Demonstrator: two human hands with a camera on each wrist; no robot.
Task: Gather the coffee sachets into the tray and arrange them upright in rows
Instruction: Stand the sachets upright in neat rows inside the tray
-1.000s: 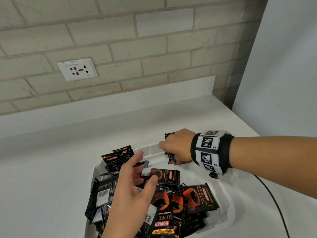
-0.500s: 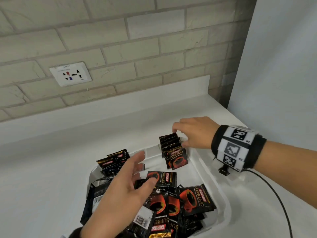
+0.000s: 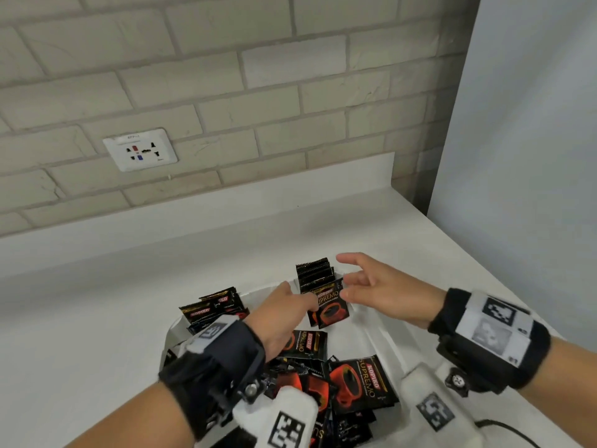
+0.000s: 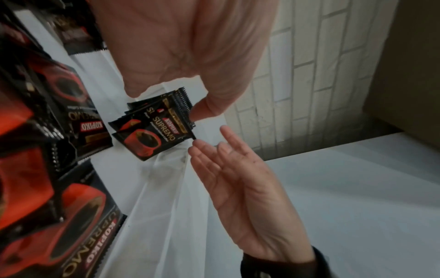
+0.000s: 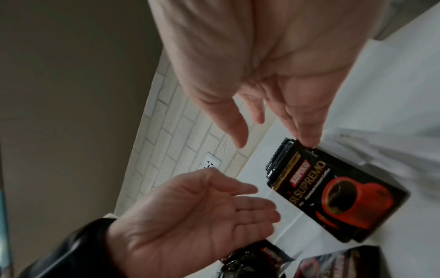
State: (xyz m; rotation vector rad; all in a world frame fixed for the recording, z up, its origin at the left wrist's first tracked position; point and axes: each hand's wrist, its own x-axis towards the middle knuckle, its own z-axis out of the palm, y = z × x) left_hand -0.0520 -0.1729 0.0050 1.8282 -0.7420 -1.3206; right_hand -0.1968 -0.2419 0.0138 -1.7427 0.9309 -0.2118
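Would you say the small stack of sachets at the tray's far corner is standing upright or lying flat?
Upright: the stack of sachets stands on edge in the tray, serrated tops up, leaning slightly.

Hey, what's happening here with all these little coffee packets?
A person is sorting coffee sachets in a white tray on a counter. A small upright stack stands at the tray's far end. The left hand and right hand are both open on either side of it, and a right fingertip appears to touch its top corner. Most loose sachets lie jumbled in the near part of the tray, not yet stood up.
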